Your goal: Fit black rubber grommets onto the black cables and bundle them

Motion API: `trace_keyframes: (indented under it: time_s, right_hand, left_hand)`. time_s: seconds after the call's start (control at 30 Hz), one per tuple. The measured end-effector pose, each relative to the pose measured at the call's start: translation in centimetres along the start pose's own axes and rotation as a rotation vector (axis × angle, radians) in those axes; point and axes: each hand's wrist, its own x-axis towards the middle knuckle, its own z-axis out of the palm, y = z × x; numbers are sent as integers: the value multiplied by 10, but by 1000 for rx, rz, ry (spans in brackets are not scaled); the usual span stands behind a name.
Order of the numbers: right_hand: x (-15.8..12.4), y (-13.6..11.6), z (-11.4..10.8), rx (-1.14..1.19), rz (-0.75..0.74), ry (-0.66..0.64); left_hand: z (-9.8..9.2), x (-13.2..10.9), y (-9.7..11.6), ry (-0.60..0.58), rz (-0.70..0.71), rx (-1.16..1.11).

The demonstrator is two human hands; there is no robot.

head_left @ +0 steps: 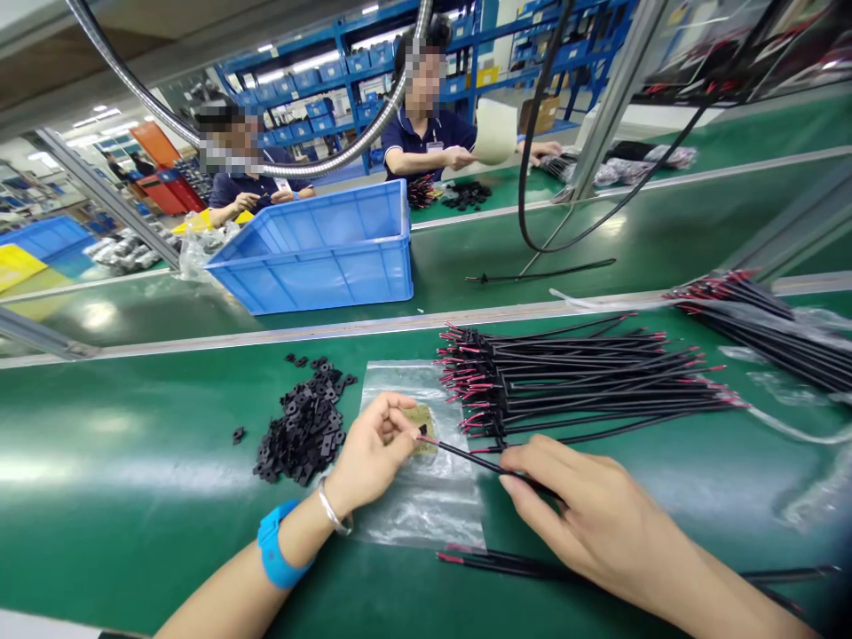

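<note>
My left hand (376, 448) pinches a small black plastic clip (422, 430) at the red wire end of a black cable (472, 458). Whether the clip is on the wires I cannot tell. My right hand (586, 501) grips that same cable farther along, with thumb and fingers closed around it. Beneath my left hand lies a clear plastic bag (426, 515) with a yellowish square piece (426, 444) on it. To the left is a pile of black clips (306, 426). A bundle of black cables (579, 373) with red ends lies beyond my right hand.
More black cables (466, 561) lie at the near edge, partly under my right arm. A blue crate (333, 275) stands beyond the metal rail. Two co-workers sit across the bench. A dark hanging cable (523, 195) and a metal hose (153, 111) loop overhead.
</note>
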Motion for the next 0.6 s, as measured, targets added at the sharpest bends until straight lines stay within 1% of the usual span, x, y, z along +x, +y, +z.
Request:
trace_keyframes:
  time_s: [0.07, 0.1, 0.13, 0.2, 0.33, 0.5, 0.6]
  right_hand:
    - [-1, 1, 3, -12, -8, 3]
    - [-1, 1, 4, -21, -10, 12]
    - [-1, 1, 5, -30, -14, 24]
    - [-2, 2, 7, -54, -20, 51]
    - [-1, 4, 6, -90, -31, 82]
    - [0, 1, 0, -132, -45, 27]
    - [0, -3, -2, -133, -64, 23]
  left_hand:
    - [0, -1, 5, 22, -111, -298]
    - [1, -2, 8, 21, -148, -407]
    - [1, -3, 10, 15, -177, -491]
    - [2, -5, 14, 9, -217, -589]
    - [2, -7, 14, 14, -217, -631]
    - [0, -7, 6, -5, -168, -645]
    - [0, -8, 5, -24, -134, -624]
